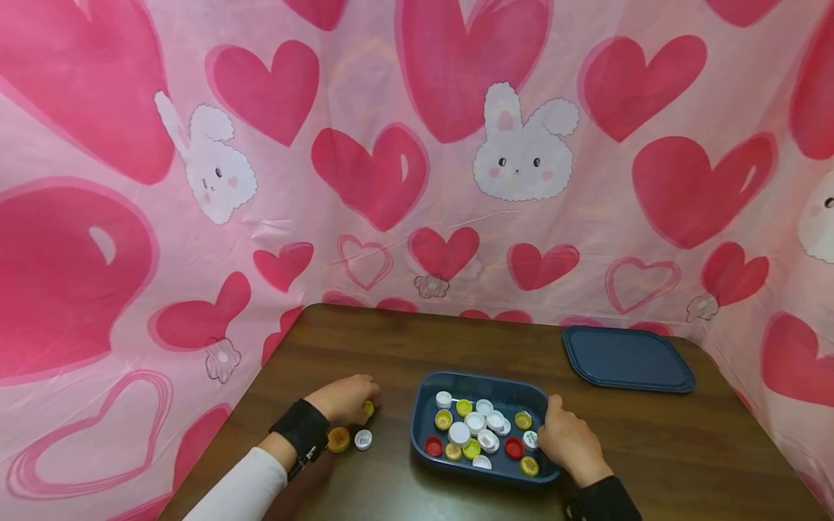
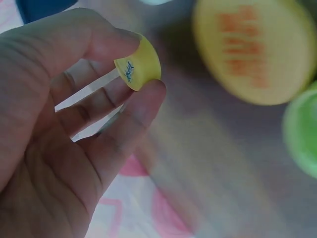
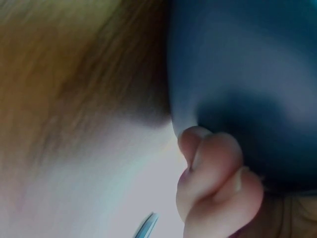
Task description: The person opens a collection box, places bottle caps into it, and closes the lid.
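The left hand [image 1: 342, 399] rested on the wooden table [image 1: 684, 449], left of the blue tray [image 1: 420, 405], and pinched a small yellow cap [image 2: 139, 67] between thumb and forefinger. In the left wrist view the cap sat right at the fingertips, its open rim turned toward the palm, with faint blue marks on its edge. From the head camera only a sliver of this cap [image 1: 368, 409] showed past the knuckles.

Two loose caps lay on the table just beside that wrist: an orange-yellow cap [image 1: 338, 438] and a white cap [image 1: 363, 438], near each other. In the left wrist view a larger yellow cap with orange print [image 2: 255, 49] and a green cap [image 2: 302, 131] appeared blurred beyond the fingers.

The right hand [image 1: 570, 441] gripped the tray's right rim, fingers curled over the edge; the right wrist view showed bent fingers [image 3: 218, 163] pressed against the blue wall. The tray held a heap of white, yellow, red and green caps [image 1: 478, 430].

A blue lid [image 1: 627, 359] lay flat at the far right of the table, well apart from both hands. Pink cloth printed with hearts and rabbits [image 1: 417, 145] surrounded the table.
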The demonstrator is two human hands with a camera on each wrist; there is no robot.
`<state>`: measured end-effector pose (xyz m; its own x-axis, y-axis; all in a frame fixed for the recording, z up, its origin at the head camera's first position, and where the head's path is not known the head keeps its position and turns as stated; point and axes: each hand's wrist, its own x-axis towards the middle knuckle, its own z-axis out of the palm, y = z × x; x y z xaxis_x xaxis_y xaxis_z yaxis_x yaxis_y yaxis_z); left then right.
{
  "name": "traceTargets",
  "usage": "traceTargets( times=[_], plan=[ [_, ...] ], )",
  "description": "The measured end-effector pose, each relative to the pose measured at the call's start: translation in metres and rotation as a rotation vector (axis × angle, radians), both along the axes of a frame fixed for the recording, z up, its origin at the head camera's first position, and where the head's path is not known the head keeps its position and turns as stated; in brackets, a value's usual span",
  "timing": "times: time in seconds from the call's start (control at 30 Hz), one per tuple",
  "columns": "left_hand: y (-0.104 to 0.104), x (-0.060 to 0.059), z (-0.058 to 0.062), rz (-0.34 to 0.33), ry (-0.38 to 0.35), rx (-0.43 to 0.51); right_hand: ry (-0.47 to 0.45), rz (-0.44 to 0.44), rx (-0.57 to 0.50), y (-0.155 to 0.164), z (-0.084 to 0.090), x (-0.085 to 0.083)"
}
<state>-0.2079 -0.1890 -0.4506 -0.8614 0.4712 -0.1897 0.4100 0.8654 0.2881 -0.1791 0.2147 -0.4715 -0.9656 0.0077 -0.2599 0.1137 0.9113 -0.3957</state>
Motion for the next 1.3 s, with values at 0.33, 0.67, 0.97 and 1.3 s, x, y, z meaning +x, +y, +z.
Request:
traceTargets(
  times=[0.33, 0.67, 0.97, 1.3],
  plan=[
    [0.038, -0.023, 0.033, -0.088, 0.107, 0.000, -0.015, -0.007, 0.000, -0.001, 0.000, -0.001],
    [0.111, -0.029, 0.041, -0.231, 0.072, -0.072, -0.039, -0.016, -0.014, -0.001, -0.001, -0.002],
    [0.173, -0.013, 0.043, -0.432, 0.071, -0.179, -0.030, -0.015, -0.012, -0.002, 0.001, 0.000],
    [0.225, 0.003, 0.028, -0.606, 0.101, -0.290, -0.006, 0.006, -0.008, -0.001, 0.001, 0.000]
  ],
)
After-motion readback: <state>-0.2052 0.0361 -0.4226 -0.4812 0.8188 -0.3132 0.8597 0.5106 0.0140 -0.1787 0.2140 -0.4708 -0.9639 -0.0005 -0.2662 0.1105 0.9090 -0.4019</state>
